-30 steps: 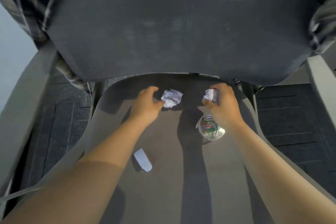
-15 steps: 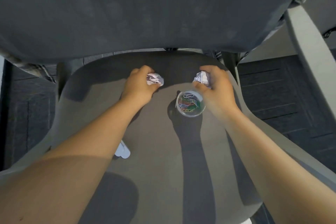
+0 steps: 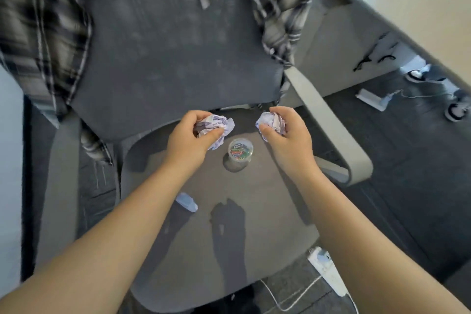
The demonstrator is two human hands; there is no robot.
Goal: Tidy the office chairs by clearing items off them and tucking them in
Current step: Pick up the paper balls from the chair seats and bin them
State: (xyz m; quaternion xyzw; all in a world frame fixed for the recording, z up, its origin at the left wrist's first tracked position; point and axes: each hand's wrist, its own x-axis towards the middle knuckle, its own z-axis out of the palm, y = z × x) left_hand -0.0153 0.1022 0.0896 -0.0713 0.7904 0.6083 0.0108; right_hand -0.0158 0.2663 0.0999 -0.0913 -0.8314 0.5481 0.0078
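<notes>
A grey office chair fills the head view, its seat (image 3: 254, 224) below me and its dark backrest (image 3: 173, 58) beyond. My left hand (image 3: 188, 140) is closed around a crumpled paper ball (image 3: 221, 123), held above the seat's rear. My right hand (image 3: 285, 135) grips a second crumpled paper ball (image 3: 269, 120). Between the hands a small clear tub of coloured paper clips (image 3: 240, 149) stands on the seat. A small pale-blue object (image 3: 187, 202) lies on the seat by my left forearm. A plaid shirt (image 3: 38, 33) drapes over the backrest.
Grey armrests flank the seat, the right one (image 3: 331, 130) and the left one (image 3: 63, 173). A white power strip (image 3: 328, 270) with its cable lies on the dark carpet by the seat's front. Chair casters (image 3: 456, 109) and a desk panel (image 3: 356, 33) are at the right.
Both hands have closed on the paper balls and lifted them off the seat. The view has pulled back and swung, showing the shirt and the floor on the right.
</notes>
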